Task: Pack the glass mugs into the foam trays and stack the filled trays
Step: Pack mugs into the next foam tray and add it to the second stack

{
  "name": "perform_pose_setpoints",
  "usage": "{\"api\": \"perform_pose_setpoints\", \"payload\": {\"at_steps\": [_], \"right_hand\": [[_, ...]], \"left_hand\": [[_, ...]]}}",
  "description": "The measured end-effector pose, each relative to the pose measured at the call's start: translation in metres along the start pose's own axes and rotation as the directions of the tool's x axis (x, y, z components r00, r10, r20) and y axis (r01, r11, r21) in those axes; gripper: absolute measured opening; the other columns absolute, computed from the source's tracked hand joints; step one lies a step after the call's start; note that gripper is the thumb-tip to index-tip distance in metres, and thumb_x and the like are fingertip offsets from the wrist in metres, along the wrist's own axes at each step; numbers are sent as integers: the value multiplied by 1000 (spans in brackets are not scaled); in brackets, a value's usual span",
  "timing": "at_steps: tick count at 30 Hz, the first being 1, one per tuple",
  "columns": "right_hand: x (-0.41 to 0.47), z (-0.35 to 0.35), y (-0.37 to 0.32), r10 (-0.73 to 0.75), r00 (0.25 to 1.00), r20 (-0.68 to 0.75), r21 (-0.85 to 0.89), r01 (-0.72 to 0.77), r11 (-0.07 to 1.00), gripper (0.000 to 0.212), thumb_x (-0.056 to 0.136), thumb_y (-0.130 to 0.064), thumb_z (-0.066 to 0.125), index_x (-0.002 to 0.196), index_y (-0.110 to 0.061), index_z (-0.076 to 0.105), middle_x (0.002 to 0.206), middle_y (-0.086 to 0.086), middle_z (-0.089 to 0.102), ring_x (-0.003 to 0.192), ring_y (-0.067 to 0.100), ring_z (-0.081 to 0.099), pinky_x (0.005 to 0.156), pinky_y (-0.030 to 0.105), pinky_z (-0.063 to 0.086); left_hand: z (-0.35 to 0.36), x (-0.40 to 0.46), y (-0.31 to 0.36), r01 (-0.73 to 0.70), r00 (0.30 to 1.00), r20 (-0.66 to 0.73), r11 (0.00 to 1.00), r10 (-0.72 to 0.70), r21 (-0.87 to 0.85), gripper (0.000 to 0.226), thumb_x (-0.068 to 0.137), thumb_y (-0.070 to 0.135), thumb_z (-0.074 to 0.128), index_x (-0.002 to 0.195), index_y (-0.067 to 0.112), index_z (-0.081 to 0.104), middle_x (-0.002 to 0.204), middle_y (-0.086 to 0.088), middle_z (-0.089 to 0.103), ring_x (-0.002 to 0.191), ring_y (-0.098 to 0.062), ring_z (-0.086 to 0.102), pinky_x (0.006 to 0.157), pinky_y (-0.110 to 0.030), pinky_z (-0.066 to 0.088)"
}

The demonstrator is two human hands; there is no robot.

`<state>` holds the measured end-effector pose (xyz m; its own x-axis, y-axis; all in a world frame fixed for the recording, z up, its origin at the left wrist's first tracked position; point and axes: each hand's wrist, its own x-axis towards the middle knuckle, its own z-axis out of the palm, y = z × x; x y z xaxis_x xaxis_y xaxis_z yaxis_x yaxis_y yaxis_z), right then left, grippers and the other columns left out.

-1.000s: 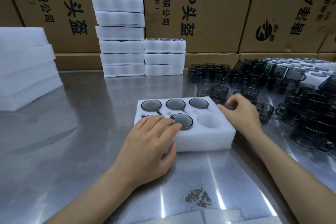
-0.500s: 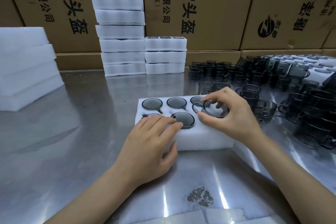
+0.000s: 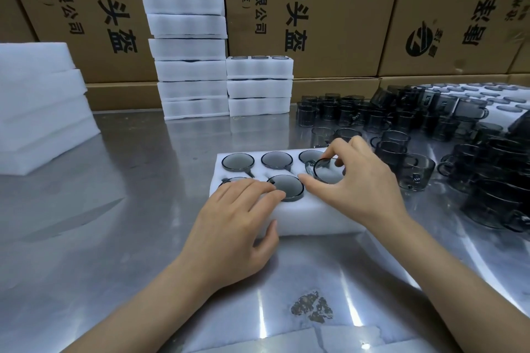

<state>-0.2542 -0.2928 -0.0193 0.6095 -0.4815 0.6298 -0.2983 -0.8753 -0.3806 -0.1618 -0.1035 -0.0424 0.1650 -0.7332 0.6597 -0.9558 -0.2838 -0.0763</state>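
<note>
A white foam tray [image 3: 309, 216] lies in the middle of the steel table, with several smoky glass mugs sunk in its pockets, such as the near-row middle one [image 3: 288, 187]. My left hand [image 3: 235, 223] rests flat on the tray's near left corner, fingers over one mug, thumb against the front wall. My right hand [image 3: 358, 183] pinches the rim of a glass mug [image 3: 327, 170] over the tray's near right pocket. Loose glass mugs [image 3: 415, 169] crowd the table to the right.
Two stacks of filled foam trays, a tall one [image 3: 189, 66] and a short one [image 3: 259, 86], stand at the back against cardboard boxes [image 3: 301, 8]. Empty foam sheets [image 3: 37, 106] are piled at the left. A worn patch [image 3: 311, 308] marks the table near me.
My right hand picked a mug from the loose group on the right and brought it left onto the tray's near right pocket. My left hand stayed on the tray.
</note>
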Motion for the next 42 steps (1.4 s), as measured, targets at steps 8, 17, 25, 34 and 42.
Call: {"api": "perform_pose_setpoints", "payload": {"at_steps": [8,17,25,34,42], "right_hand": [[-7,-20,25,-147,988,39,248,133,960,53,90,-51,33,136,-30,49,131,-21,50,126,2,44,104,25,34],[-20,-9,26,-152,941,301,97,129,987,39,99,-26,39,137,-30,48,143,-19,41,137,-2,30,114,24,23],[-24,-6,25,-149,944,295,123,117,986,40,98,-36,36,137,-35,45,144,-22,38,138,-4,26,115,26,22],[-21,-9,40,273,926,260,285,-344,895,44,89,-62,34,96,-32,65,100,-10,68,101,15,58,81,32,41],[-22,-13,31,233,927,295,368,-335,867,39,89,-53,45,91,-22,69,93,-3,70,97,18,62,90,36,46]], "left_hand": [[5,14,23,-55,996,68,997,59,-52,60,84,37,48,139,11,47,145,-3,44,129,-20,47,104,-40,40],[17,29,35,-35,990,137,999,38,-22,57,82,47,43,122,13,63,128,-1,61,114,-17,59,99,-34,37],[16,27,38,11,983,183,999,-5,-31,56,81,46,43,124,15,62,129,1,61,110,-16,61,100,-35,38],[-11,12,-4,471,882,80,861,-464,-193,64,88,54,35,144,24,35,153,6,31,138,-11,31,114,-44,20],[-9,-10,-27,817,575,562,458,-595,-351,56,91,64,27,142,43,31,153,14,27,144,-8,15,117,-37,-2]]}}
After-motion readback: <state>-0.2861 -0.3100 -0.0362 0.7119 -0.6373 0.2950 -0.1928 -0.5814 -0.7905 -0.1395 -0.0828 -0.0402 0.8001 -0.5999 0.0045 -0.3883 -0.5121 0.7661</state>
